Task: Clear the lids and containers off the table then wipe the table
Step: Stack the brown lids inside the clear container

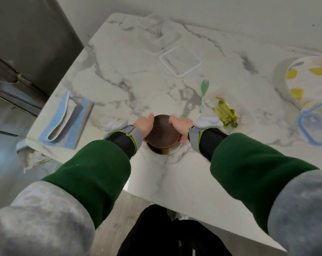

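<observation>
A round brown lid is held over a small round container near the table's front edge. My left hand grips the lid's left side and my right hand grips its right side. Farther back lie a square clear lid with a white rim and clear containers. A blue-rimmed container sits at the right edge. A clear lid holding green food scraps lies just right of my right hand.
The marble table carries a green plastic fork, a blue and white cloth at the left edge, and a bowl with a lemon-patterned cover at the right. A steel fridge stands to the left.
</observation>
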